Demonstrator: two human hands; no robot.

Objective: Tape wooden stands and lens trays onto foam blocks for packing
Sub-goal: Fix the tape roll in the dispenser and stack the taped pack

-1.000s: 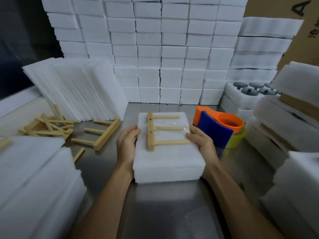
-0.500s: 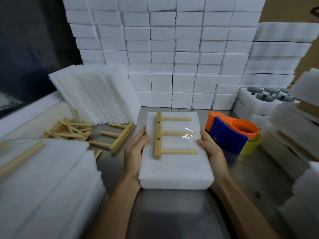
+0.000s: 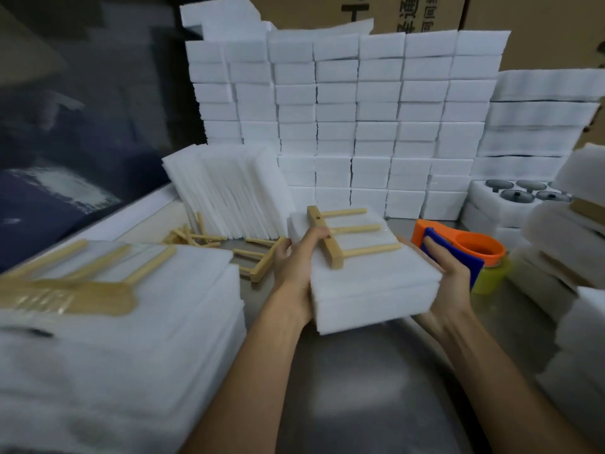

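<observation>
A white foam block [image 3: 376, 286] is held up off the steel table, tilted, with a wooden stand [image 3: 340, 237] of three prongs on its top face. My left hand [image 3: 298, 260] grips the block's left edge, thumb on the stand's bar. My right hand [image 3: 448, 273] grips the right edge. An orange and blue tape dispenser [image 3: 465, 250] sits just behind the right hand.
A stack of foam blocks with stands taped on top [image 3: 108, 322] fills the near left. Loose wooden stands [image 3: 258, 257] lie behind it beside leaning foam sheets [image 3: 229, 194]. A wall of foam blocks [image 3: 360, 126] stands at the back; a lens tray [image 3: 520, 194] and more foam are right.
Both hands have lifted the foam block with the stand off the table and tilted it. The view has swung left, bringing the finished stack into sight.
</observation>
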